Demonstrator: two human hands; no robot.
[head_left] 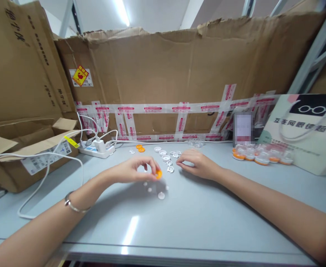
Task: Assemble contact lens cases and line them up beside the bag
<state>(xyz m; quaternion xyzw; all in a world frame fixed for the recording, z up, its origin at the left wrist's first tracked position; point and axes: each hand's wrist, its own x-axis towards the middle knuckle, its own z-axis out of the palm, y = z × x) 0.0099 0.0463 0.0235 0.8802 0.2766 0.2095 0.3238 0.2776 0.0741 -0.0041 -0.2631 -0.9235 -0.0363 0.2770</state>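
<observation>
Smooth and semi-glossy across the flat grey table, mirroring a bright streak near the front edge. Dull, papery and ragged-topped on the wide brown cardboard panel behind the far edge; shiny along the clear red-printed plastic tape. Smooth and plastic-looking in the thin orange ring above the middle, likewise in the small white openwork pieces and shallow white round cups toward the far edge. Transparent, glossy over orange in the rounded plastic cases by the far right corner. Polished, metallic on the slim silver bangle over the front left.
</observation>
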